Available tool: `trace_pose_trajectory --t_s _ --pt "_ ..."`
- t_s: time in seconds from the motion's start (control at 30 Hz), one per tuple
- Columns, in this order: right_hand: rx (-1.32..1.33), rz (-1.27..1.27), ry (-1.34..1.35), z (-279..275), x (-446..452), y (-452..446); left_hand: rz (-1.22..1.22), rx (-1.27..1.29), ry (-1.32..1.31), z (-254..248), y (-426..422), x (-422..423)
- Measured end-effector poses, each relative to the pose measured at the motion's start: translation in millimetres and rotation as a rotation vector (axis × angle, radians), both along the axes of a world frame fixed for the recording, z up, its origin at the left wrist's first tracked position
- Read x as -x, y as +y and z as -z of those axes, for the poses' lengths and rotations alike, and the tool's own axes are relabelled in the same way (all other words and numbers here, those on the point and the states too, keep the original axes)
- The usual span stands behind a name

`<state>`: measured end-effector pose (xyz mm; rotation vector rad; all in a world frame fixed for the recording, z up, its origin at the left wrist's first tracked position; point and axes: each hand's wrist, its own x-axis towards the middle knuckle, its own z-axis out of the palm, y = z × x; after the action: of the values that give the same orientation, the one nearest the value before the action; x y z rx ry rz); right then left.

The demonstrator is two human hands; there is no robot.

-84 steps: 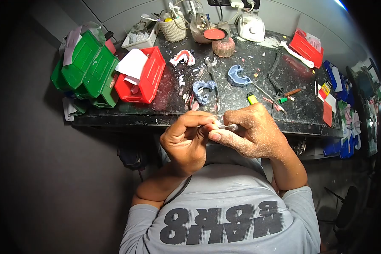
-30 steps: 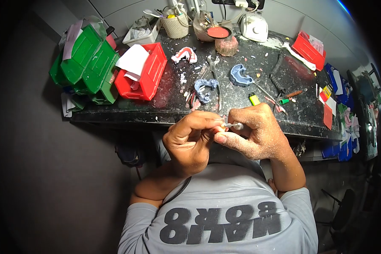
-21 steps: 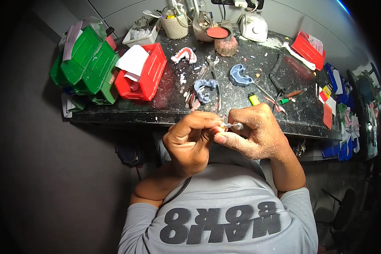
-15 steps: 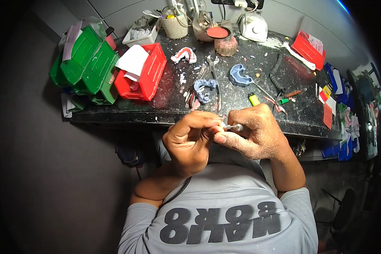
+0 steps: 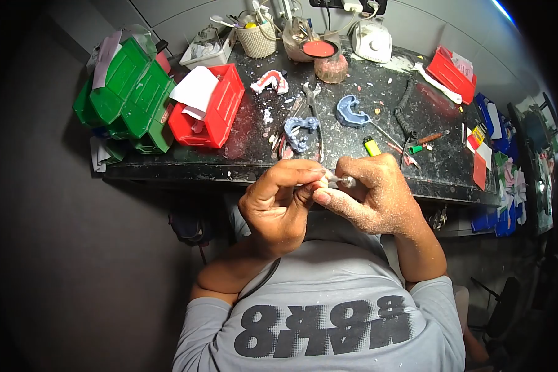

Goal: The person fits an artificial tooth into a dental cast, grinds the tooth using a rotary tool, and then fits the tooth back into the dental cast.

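Observation:
My left hand (image 5: 279,204) pinches a small whitish piece (image 5: 326,177), mostly covered by the thumb and fingertips. It looks like a dental piece, too small to make out fully. My right hand (image 5: 375,195), coated in pale dust, is closed around a rotary handpiece (image 5: 348,182), whose bur points left at the piece. Both hands meet in front of the bench edge, above my lap. Just beyond them on the bench lie a blue-grey dental cast (image 5: 301,133), a blue impression tray (image 5: 352,111) and a yellow-green lighter (image 5: 371,146).
The black bench (image 5: 242,158) is littered with chips and dust. Green bins (image 5: 130,93) and a red bin (image 5: 220,111) stand left, another red bin (image 5: 451,74) right. Behind are a red-and-white dental model (image 5: 271,82), a woven basket (image 5: 256,41), a white dial unit (image 5: 373,40) and a coiled cord (image 5: 405,108).
The whitish piece and the bur have shifted slightly between my fingers. A skin-toned shape now shows beside my sleeve at the lower right. The bench items look unchanged.

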<state>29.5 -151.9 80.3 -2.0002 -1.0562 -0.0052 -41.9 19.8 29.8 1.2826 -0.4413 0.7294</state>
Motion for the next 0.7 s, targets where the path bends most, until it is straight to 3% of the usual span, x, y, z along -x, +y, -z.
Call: trace_pose_trajectory --t_s 0.7 --pt "-0.008 0.028 0.059 -2.6 4.0 3.8 -0.026 0.038 0.058 2.8 -2.1 -1.4"
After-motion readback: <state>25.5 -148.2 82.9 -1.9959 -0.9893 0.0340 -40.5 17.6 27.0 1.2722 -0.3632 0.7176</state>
